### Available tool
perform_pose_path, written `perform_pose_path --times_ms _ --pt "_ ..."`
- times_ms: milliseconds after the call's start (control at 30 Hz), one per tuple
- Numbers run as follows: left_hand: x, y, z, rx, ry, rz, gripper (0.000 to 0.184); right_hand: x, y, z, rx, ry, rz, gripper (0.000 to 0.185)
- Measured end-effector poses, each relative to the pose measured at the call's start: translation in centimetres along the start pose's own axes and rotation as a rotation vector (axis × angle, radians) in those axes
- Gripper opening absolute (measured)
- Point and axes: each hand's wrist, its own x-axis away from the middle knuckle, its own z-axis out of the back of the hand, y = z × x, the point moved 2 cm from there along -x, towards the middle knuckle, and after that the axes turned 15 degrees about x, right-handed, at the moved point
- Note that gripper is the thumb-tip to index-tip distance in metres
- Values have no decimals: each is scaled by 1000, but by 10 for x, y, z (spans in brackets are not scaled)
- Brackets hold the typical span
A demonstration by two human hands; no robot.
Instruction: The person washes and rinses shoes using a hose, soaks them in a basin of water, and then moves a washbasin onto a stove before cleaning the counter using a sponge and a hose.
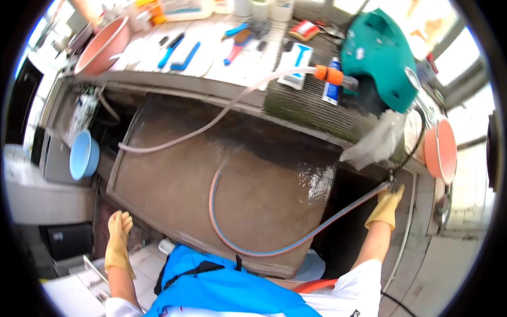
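My right hand [385, 208], in a yellow rubber glove, is at the tap [391, 178] on the right, its fingers closed about the tap where the hose joins. From there a pinkish hose [274, 253] with a blue stripe curves over the wet brown slab [174, 185]. Water runs from the hose's far end onto the slab. My left hand [119, 238], gloved alike, hangs in the air left of the slab, fingers curled in with nothing visible in them. A second, pale hose [206, 127] with an orange connector [327, 75] lies across the slab's back edge.
On the back ledge lie brushes [237, 46], a blue-and-white tube [331, 87] and a green plastic stool [380, 58]. Pink basins [108, 46] [440, 148] stand at both sides. A blue basin [84, 155] is at left. Clear plastic bag [375, 142] hangs near the tap.
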Motion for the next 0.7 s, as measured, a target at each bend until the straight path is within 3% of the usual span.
perform_pose_path --times_ms 33,67,133,167,200,233,267,300,333,367,467,533,700 --pt "17 5 -27 -36 174 -32 25 -27 -10 16 39 -57 1 109" --pt "41 9 -53 -75 349 -59 21 -29 -20 18 105 -73 49 110" --pt "-4 -14 29 123 71 34 17 13 -29 2 88 2 80 100" --pt "-4 -15 35 143 117 33 18 26 -31 -3 93 6 113 98" --pt "9 -12 20 101 338 -4 17 36 -33 -3 130 -1 143 97" --pt "2 -19 39 114 299 -1 18 47 -36 -4 176 -8 182 96" --pt "-20 -36 86 187 96 48 22 58 -36 -3 224 -11 222 94" --pt "-5 -32 67 157 292 -11 22 69 -35 -3 277 -14 271 93" --pt "1 -30 65 141 328 -15 24 85 -31 -3 324 -15 307 92" --pt "-14 -40 95 135 219 -9 28 100 -26 -2 380 -18 353 90" --pt "-8 -45 104 151 354 -5 28 141 2 2 531 -30 443 87" --pt "-20 -64 135 192 424 47 22 178 38 3 487 20 401 73" --pt "-9 -62 199 363 482 5 15 258 147 3 555 -149 280 75"
